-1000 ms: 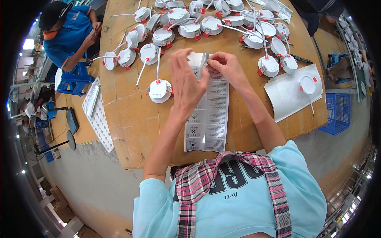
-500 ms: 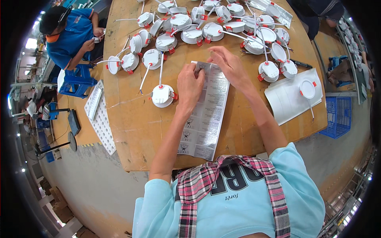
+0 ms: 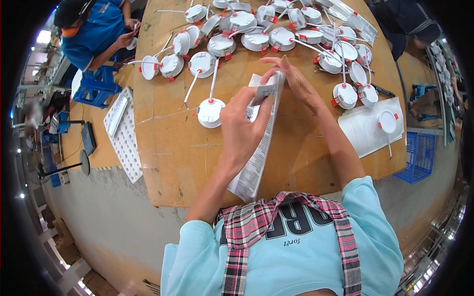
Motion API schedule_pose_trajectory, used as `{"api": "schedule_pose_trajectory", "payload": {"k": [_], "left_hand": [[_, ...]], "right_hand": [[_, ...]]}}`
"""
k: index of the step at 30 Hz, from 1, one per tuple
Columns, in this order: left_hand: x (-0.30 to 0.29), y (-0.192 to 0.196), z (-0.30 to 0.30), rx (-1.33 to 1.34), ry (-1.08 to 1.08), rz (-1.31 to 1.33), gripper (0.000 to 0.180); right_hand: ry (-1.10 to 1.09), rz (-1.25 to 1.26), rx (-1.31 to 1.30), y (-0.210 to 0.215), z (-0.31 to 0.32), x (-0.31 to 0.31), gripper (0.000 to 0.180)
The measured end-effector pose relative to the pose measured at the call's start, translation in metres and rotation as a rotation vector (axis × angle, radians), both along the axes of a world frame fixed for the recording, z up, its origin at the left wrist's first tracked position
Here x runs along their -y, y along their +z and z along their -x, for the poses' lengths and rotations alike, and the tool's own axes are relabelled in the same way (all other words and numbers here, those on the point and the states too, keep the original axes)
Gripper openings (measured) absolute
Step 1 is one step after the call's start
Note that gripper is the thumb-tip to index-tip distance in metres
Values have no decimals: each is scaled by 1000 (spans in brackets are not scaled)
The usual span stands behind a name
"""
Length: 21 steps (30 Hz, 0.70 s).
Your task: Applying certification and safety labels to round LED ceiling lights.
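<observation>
A long silver-grey sheet of printed labels is raised and tilted off the wooden table, its near end by the table's front edge. Between the thumb and fingers of my left hand its upper part is pinched, and a small grey flap stands up at the thumb. My right hand is at the sheet's top right corner, with one finger stretched left and another passing behind the sheet; its grip is partly hidden. Just left of my left hand lies a white round downlight with a cable and red clips.
Several more white downlights crowd the table's far side. On the right, one downlight rests on white sheets, below a black pen. A co-worker sits at the far left, near a blue stool.
The label sheet has gone from lying nearly flat to raised and tilted. My left hand has turned and lifted with it, and my right hand now meets its top corner.
</observation>
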<state>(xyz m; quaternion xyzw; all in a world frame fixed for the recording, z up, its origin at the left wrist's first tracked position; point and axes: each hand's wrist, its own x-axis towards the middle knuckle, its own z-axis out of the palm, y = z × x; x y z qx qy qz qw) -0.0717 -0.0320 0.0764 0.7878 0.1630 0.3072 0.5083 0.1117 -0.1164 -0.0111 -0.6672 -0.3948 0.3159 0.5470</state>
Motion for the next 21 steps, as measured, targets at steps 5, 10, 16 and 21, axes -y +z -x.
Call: {"api": "schedule_pose_trajectory", "payload": {"k": [5,10,16,21], "left_hand": [[0,21,34,144,16,244,8],[-12,14,43,324,1,513,15],[-40,6,72,548,85,597,16],[-45,7,89,584,148,550,17]], "right_hand": [[52,5,20,6,-1,5,79],[-362,-226,227,39,0,23,56],[-265,-224,660,79,78,26,19],[-177,106,605,53,118,-31,35]]}}
